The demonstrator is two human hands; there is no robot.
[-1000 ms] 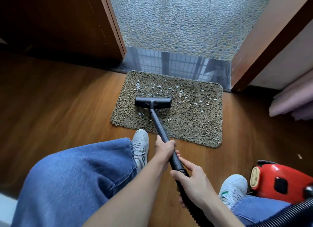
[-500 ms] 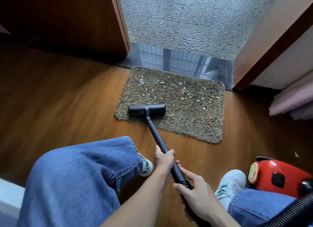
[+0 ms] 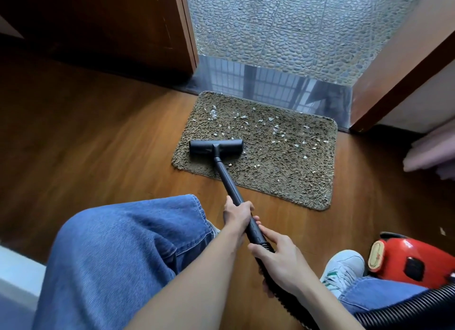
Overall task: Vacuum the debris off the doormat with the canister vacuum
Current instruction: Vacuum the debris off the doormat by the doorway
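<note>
A brown shaggy doormat [image 3: 283, 179] lies on the wood floor before the doorway. White debris bits [image 3: 277, 130] are scattered over its far and right parts. The black vacuum floor head [image 3: 216, 147] rests on the mat's left part, near the front edge. Its black wand [image 3: 227, 179] slants back to me. My left hand [image 3: 237, 213] grips the wand higher up. My right hand [image 3: 278, 263] grips the ribbed hose end just behind it. The red canister vacuum [image 3: 416, 258] sits on the floor at the right.
My legs in blue jeans [image 3: 123, 255] fill the lower left, and a white sneaker [image 3: 344, 265] is beside the canister. The black hose [image 3: 406, 310] curves along the bottom right. A dark wooden door [image 3: 98, 21] stands open on the left, with pebbled flooring [image 3: 295, 29] beyond the glossy threshold.
The floor head was pulled from the mat's middle back to its near left edge, then pushed a little forward again. My left foot drew back under my leg.
</note>
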